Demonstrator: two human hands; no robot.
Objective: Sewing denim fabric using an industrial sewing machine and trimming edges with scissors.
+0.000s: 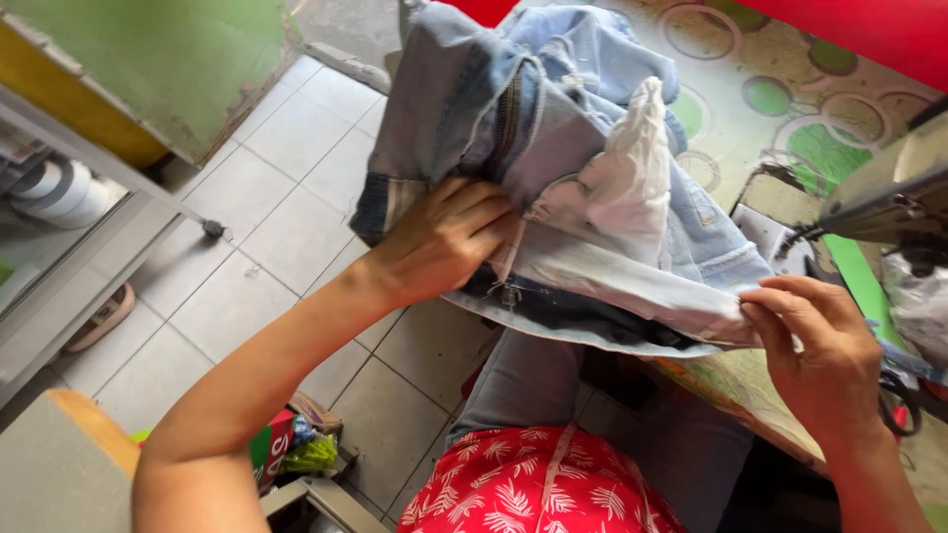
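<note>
A pair of light blue jeans (464,99) lies turned partly inside out on a sewing table, its white pocket lining (622,188) showing. My left hand (444,237) grips the denim near the fly and zipper at the garment's left side. My right hand (815,345) pinches the waistband edge at the right, close to the sewing machine (889,197). The cloth stretches between the two hands over my lap.
The table has a green and beige circle-patterned cover (790,109). White floor tiles (296,197) lie to the left, with a sandal (99,316), a green door (168,59), a metal frame with tape rolls (59,192), and colourful bags (286,444) on the floor.
</note>
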